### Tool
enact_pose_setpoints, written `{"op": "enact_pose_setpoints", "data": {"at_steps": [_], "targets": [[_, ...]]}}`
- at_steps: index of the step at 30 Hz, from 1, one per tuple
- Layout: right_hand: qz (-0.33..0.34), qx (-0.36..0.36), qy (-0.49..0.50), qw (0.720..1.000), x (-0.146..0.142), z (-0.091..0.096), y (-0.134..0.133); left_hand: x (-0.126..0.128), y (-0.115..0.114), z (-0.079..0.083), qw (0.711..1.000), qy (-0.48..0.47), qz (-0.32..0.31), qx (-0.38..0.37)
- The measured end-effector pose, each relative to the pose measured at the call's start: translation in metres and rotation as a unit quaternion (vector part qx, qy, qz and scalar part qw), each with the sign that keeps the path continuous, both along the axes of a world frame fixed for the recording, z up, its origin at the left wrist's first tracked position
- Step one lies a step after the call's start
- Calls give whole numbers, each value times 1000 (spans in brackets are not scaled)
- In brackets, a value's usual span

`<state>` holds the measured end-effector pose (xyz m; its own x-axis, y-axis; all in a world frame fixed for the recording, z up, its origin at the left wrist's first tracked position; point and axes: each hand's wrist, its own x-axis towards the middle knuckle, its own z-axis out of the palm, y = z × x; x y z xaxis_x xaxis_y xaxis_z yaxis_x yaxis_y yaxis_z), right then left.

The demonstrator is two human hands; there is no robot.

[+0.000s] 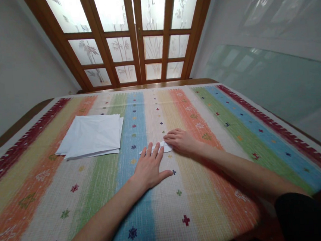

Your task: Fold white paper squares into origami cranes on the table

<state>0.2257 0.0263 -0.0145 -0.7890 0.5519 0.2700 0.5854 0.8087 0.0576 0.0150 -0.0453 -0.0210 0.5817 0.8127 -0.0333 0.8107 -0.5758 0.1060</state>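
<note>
A small folded piece of white paper [165,147] lies on the striped tablecloth [201,207], mostly covered by both hands. My left hand [150,168] rests flat on the cloth with fingers stretched out, fingertips on the paper's left part. My right hand [180,140] lies over the paper's right end, fingers together and pressing down on it. A stack of white paper sheets [93,135] sits to the left, well apart from both hands.
The table is covered by a cloth of coloured stripes with small motifs and dark red borders [279,129]. Behind it stands a wooden-framed door with frosted glass panes [136,36]. White walls flank both sides.
</note>
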Motion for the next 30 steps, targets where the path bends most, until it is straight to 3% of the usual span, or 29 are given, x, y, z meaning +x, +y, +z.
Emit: {"op": "enact_pose_setpoints", "data": {"at_steps": [4,12,20,26,30], "targets": [[-67,-40,78,994,-10,-4,-14,0,1,-1,1000,-7,-6,11],[-17,-157,-17,987,-1,-20,-21,-2,2,0,1000,-4,-25,6],[-83,-140,12,987,8,-17,-26,-7,7,1,999,-30,-21,33],[-152,-79,136,976,27,-20,-21,4,15,14,996,-23,-26,87],[-174,-54,206,961,38,-19,-19,10,24,17,990,29,-80,110]]}}
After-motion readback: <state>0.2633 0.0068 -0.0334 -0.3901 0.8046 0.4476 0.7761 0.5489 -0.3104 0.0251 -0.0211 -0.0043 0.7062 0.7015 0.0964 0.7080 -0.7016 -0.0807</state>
